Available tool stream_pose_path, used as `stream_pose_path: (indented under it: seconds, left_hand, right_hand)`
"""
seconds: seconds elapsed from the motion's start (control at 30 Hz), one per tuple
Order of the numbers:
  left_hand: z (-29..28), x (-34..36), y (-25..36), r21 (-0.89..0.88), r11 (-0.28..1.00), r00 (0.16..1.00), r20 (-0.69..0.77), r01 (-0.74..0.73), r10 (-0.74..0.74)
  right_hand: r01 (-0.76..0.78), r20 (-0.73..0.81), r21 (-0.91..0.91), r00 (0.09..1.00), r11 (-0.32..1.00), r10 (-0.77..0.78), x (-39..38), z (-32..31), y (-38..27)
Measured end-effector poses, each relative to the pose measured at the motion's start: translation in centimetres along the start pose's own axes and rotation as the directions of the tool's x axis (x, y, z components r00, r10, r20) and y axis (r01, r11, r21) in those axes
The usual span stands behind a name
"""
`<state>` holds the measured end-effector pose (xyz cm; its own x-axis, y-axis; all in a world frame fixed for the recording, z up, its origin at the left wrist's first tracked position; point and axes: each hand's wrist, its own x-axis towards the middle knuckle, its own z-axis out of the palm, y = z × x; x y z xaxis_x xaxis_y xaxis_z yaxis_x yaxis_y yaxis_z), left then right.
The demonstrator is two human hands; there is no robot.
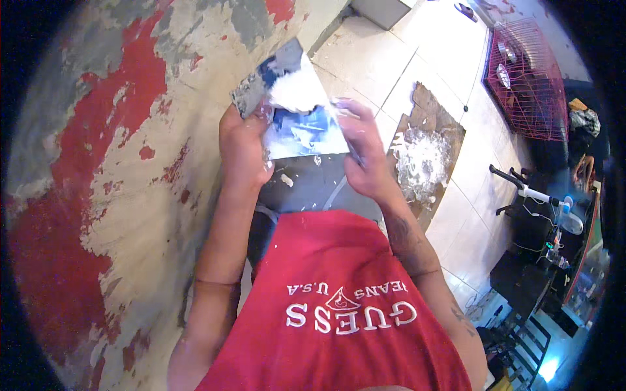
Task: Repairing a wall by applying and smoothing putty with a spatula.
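Note:
A flat, shiny blue-and-white sheet (306,133) is held up in front of me, above my lap. A thick lump of white paste (298,91) lies on its upper part, with thinner smears below. My left hand (244,146) is closed on the sheet's left side, its thumb by the edge. Next to those fingers is a rough grey, paste-crusted piece (249,94); whether it belongs to the sheet I cannot tell. At the right edge, my right hand (365,146) is closed with bent, slightly blurred fingers. White specks dot the grey cloth (300,186) over my lap.
A worn brown board (424,153) smeared with white powder or paste lies on the tiled floor (469,215) at right. The wall (130,176) with peeling red paint stands close on my left. Farther right are a pink wire cage (528,78) and a small fan (571,223).

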<state>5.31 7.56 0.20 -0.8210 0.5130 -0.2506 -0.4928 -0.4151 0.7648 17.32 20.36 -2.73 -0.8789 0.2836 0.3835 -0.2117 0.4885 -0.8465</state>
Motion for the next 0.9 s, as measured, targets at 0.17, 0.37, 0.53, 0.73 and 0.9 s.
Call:
stream_pose_path:
  seconds: [0.17,0.37,0.53,0.73,0.9]
  left_hand:
    - [2.4,-0.7,0.8,0.077,0.996,0.996,0.081,-0.052,0.046]
    - [-2.0,2.2,-2.9,0.281,0.953,0.993,-0.037,0.114,-0.108]
    - [-3.2,2.4,-4.2,0.295,0.941,0.986,-0.038,0.167,-0.163]
    - [-5.2,3.3,-5.5,0.365,0.914,0.983,-0.019,0.175,-0.181]
    - [-1.5,3.1,-5.5,0.486,0.859,0.987,-0.085,0.162,-0.138]
  right_hand:
    - [-0.454,-0.088,0.192,0.875,0.87,0.476,-3.2,-2.5,6.3]
    - [-0.123,-0.269,0.782,0.817,0.611,0.51,-0.6,-10.1,3.8]
    - [0.116,-0.44,0.859,0.666,0.499,0.602,-2.9,-10.3,6.9]
    - [-0.075,0.072,0.997,0.758,-0.022,0.648,-5.8,-7.2,7.0]
    - [-0.169,-0.454,0.676,0.671,0.717,0.586,-3.8,-9.1,0.0]
